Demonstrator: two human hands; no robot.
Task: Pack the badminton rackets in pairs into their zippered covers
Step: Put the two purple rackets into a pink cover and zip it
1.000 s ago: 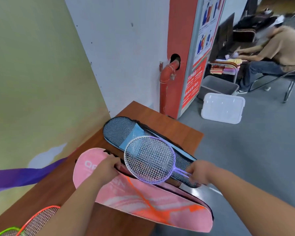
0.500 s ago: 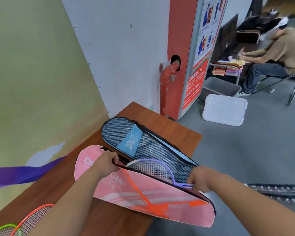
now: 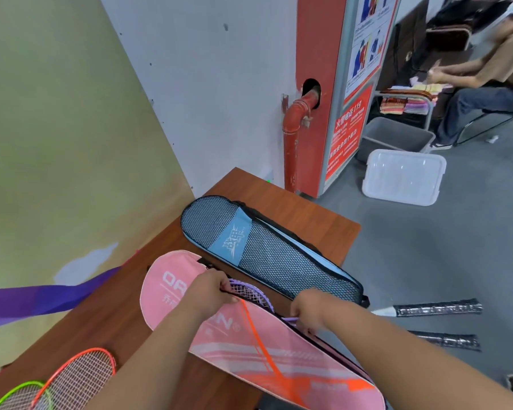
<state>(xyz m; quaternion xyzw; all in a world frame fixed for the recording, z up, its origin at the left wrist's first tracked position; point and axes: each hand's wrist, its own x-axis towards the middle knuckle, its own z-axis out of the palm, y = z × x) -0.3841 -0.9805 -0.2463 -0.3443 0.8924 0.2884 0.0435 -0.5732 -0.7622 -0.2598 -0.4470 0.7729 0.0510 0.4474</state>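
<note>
A pink zippered cover (image 3: 267, 350) lies across the brown table (image 3: 323, 220). My left hand (image 3: 211, 288) grips the cover's open upper edge. A purple racket (image 3: 249, 292) is mostly inside the cover, only part of its strung head showing. My right hand (image 3: 307, 307) pinches the purple racket's shaft at the opening. Behind it lies a blue mesh cover (image 3: 264, 250). An orange racket (image 3: 80, 377) and a green racket (image 3: 18, 395) lie at the table's near left. Two black racket handles (image 3: 439, 309) stick out past the table's right edge.
A wall runs along the table's left side, with a red pipe (image 3: 293, 131) and a red cabinet behind. On the grey floor to the right sit a white plastic lid (image 3: 403, 176) and a grey bin (image 3: 397, 137). A seated person (image 3: 486, 84) is at the far right.
The purple racket, held above the covers a second ago, has slid down into the pink cover. My right hand followed it to the opening; my left hand kept hold of the cover's edge.
</note>
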